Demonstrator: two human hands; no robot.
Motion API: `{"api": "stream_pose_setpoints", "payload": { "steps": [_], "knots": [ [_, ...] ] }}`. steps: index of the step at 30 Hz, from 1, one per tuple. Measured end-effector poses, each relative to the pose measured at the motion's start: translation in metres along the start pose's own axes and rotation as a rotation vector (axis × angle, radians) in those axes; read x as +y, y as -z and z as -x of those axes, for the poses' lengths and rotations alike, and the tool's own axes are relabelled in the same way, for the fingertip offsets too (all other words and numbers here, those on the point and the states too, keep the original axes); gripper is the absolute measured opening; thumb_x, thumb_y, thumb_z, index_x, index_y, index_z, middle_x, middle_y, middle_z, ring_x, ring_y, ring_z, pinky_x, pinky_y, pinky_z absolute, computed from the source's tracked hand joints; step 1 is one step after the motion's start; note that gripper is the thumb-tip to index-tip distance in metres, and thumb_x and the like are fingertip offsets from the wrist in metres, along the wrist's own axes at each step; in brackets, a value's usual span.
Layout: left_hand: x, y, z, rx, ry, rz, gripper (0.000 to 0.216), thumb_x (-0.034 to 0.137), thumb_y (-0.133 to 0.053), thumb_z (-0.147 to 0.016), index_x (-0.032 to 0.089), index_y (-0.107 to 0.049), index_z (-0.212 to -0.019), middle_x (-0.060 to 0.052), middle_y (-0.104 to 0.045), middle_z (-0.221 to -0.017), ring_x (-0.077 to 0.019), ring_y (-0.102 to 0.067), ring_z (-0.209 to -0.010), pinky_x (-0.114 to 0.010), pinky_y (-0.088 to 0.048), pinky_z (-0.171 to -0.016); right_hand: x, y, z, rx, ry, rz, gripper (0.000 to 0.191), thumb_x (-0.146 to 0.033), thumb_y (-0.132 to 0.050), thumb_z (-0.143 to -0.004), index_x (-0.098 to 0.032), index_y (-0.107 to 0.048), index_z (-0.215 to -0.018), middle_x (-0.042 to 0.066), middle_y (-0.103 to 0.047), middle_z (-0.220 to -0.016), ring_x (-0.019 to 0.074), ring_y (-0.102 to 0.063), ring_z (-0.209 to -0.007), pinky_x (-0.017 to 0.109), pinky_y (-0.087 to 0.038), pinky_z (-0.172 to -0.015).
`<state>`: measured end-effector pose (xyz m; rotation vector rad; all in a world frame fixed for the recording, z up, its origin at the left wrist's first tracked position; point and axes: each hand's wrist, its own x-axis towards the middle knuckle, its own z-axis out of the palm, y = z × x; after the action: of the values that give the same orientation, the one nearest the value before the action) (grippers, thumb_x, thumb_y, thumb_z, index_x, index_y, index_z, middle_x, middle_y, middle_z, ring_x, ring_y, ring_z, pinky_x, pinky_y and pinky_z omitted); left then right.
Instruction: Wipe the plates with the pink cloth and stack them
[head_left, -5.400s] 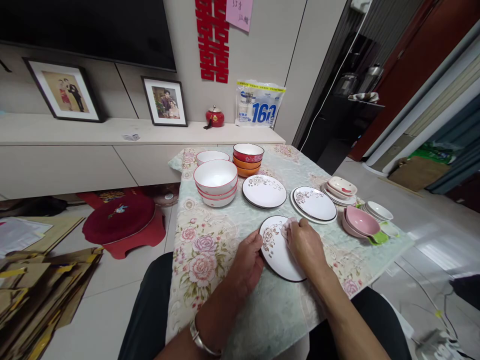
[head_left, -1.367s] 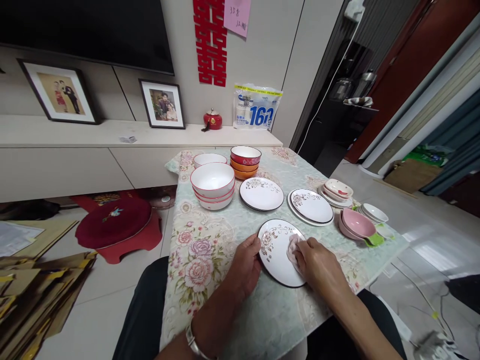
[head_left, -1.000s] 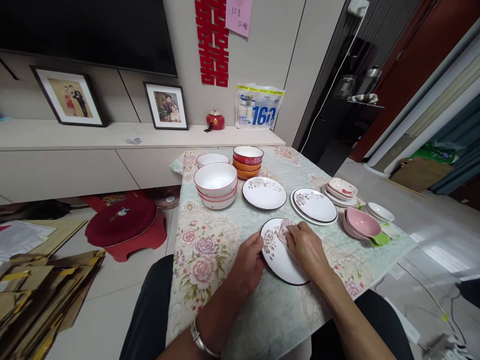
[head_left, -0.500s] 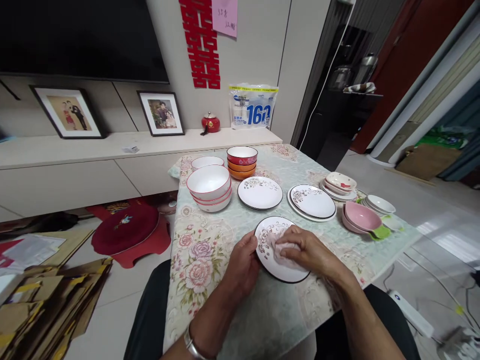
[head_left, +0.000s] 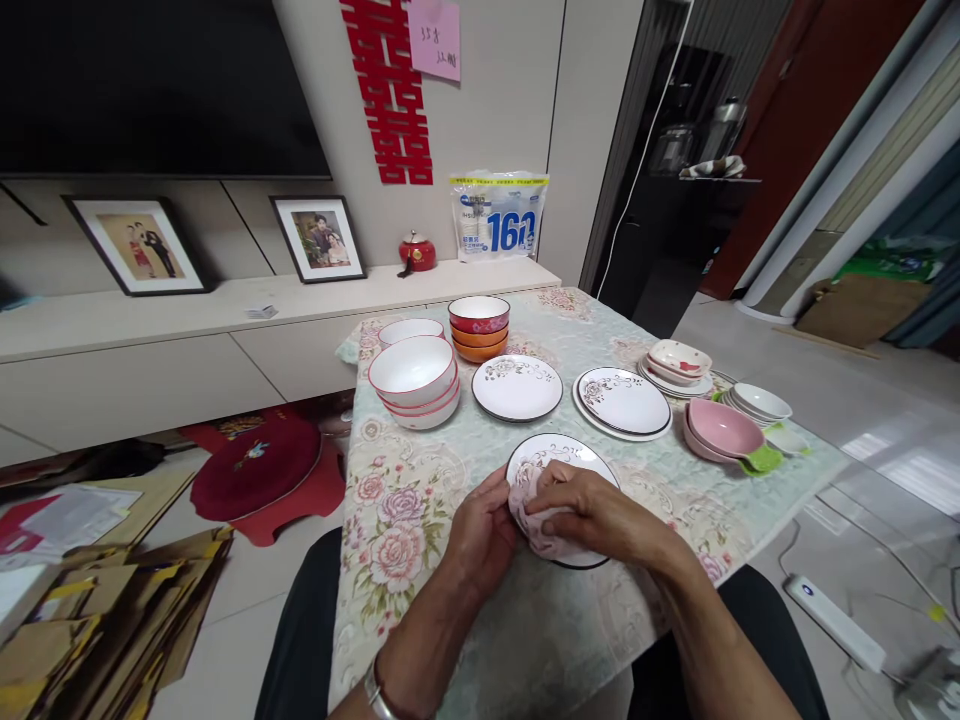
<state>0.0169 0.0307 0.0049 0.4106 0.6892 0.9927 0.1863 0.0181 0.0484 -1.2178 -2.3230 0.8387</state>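
I have the flower-patterned tablecloth [head_left: 540, 640] filling the middle of my view; the dishes sit mostly towards its far and right-hand parts, which, I judge, leaves room for the hands at the near edge; on the left stands a stack of red-rimmed white bowls [head_left: 416, 372], nested mouth up, probably to save space; behind it to the right, a red bowl sits atop orange bowls [head_left: 478, 337], piled the same way.

Next come the plates; a brown-flowered plate [head_left: 517, 388] lies beyond the hands, and its twin [head_left: 624, 402] rests on a broader white plate [head_left: 600, 428], the wider one underneath likely for steadiness; the held plate [head_left: 589, 457], matching in pattern, is face up near me, though I can't tell whether it touches the cloth.

The left hand [head_left: 480, 535] is clamped on that plate's left edge, seemingly to brace it; the right hand [head_left: 600, 510] is close by, reaching across the plate's face; off to the right are nested pink bowls [head_left: 724, 430]; smallest is the crumpled pale-pink wipe [head_left: 534, 520], pinched in the right fingers and bunched, I suppose, for a firmer press.
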Motion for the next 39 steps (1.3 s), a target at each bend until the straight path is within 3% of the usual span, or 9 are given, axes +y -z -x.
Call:
{"api": "stream_pose_setpoints", "payload": {
  "steps": [2, 7, 9, 14, 17, 23, 30, 35, 39],
  "knots": [
    [0.0, -0.001, 0.001, 0.006, -0.011, 0.002, 0.038, 0.013, -0.066, -0.075, 0.009, -0.072, -0.112, -0.012, -0.077, -0.102, -0.023, -0.07, -0.09, -0.033, -0.053, -0.083, 0.008, 0.006, 0.004, 0.008, -0.036, -0.041, 0.022, -0.014, -0.062, -0.089, -0.028, -0.076, -0.097, 0.0, -0.063, -0.094, 0.0155, -0.06, -0.093, 0.025, -0.045, -0.085],
    [0.002, -0.006, 0.002, -0.022, 0.036, 0.104, 0.039, 0.035, -0.049, -0.096, 0.011, -0.068, -0.121, -0.013, -0.074, -0.114, -0.0254, -0.067, -0.107, -0.038, -0.049, -0.096, 0.02, -0.015, -0.016, 0.339, -0.26, 0.145, 0.03, -0.017, -0.056, -0.092, -0.021, -0.071, -0.117, 0.007, -0.061, -0.099, 0.0212, -0.058, -0.095, 0.033, -0.046, -0.085],
    [0.003, -0.006, 0.002, -0.036, 0.061, 0.135, 0.044, 0.039, -0.042, -0.099, 0.011, -0.066, -0.125, -0.014, -0.074, -0.116, -0.0264, -0.066, -0.11, -0.04, -0.048, -0.099, 0.015, -0.026, -0.024, 0.39, -0.246, 0.183, 0.034, -0.017, -0.054, -0.093, -0.02, -0.068, -0.124, 0.009, -0.058, -0.1, 0.022, -0.056, -0.095, 0.034, -0.046, -0.085],
    [0.005, -0.006, 0.003, 0.049, 0.069, 0.172, 0.043, 0.04, -0.043, -0.098, 0.008, -0.068, -0.115, -0.014, -0.075, -0.105, -0.0265, -0.068, -0.103, -0.038, -0.048, -0.097, 0.003, -0.02, -0.017, 0.152, 0.007, 0.032, 0.029, -0.015, -0.057, -0.093, -0.027, -0.073, -0.113, 0.004, -0.058, -0.098, 0.0182, -0.055, -0.094, 0.03, -0.044, -0.082],
    [0.007, -0.009, 0.005, 0.002, 0.084, 0.156, 0.05, 0.043, -0.036, -0.1, 0.007, -0.067, -0.117, -0.015, -0.075, -0.105, -0.0277, -0.069, -0.102, -0.039, -0.049, -0.095, 0.005, -0.005, -0.007, -0.013, 0.028, -0.088, 0.027, -0.014, -0.064, -0.089, -0.03, -0.076, -0.107, 0.002, -0.06, -0.098, 0.0165, -0.058, -0.095, 0.028, -0.044, -0.083],
    [0.006, -0.008, 0.003, 0.027, 0.054, 0.192, 0.047, 0.039, -0.036, -0.101, 0.007, -0.067, -0.117, -0.014, -0.076, -0.101, -0.0241, -0.069, -0.096, -0.036, -0.05, -0.092, 0.006, -0.017, -0.019, 0.269, -0.1, 0.066, 0.032, -0.011, -0.055, -0.093, -0.025, -0.073, -0.114, 0.005, -0.055, -0.095, 0.0186, -0.054, -0.093, 0.03, -0.043, -0.081],
    [0.008, -0.009, 0.004, 0.012, 0.102, 0.179, 0.053, 0.046, -0.036, -0.099, 0.007, -0.071, -0.107, -0.015, -0.076, -0.092, -0.0281, -0.07, -0.093, -0.04, -0.051, -0.088, -0.002, -0.014, -0.011, 0.038, 0.06, -0.033, 0.033, -0.012, -0.062, -0.091, -0.031, -0.074, -0.115, 0.002, -0.058, -0.097, 0.0158, -0.057, -0.093, 0.026, -0.044, -0.081],
    [0.005, -0.011, 0.004, 0.037, 0.023, 0.133, 0.035, 0.036, -0.054, -0.092, 0.01, -0.071, -0.109, -0.012, -0.076, -0.103, -0.0234, -0.069, -0.096, -0.034, -0.05, -0.088, 0.009, -0.028, -0.026, 0.338, -0.07, 0.18, 0.031, -0.015, -0.053, -0.096, -0.025, -0.071, -0.12, 0.006, -0.056, -0.096, 0.0189, -0.054, -0.093, 0.029, -0.045, -0.08],
    [0.002, -0.009, 0.005, -0.008, -0.019, 0.0, 0.043, 0.018, -0.074, -0.071, 0.012, -0.071, -0.114, -0.01, -0.077, -0.101, -0.022, -0.069, -0.088, -0.032, -0.05, -0.082, 0.017, -0.031, -0.036, 0.407, -0.272, 0.393, 0.031, -0.019, -0.051, -0.098, -0.023, -0.068, -0.123, 0.007, -0.055, -0.095, 0.0203, -0.055, -0.091, 0.029, -0.044, -0.077]
  ]
}}
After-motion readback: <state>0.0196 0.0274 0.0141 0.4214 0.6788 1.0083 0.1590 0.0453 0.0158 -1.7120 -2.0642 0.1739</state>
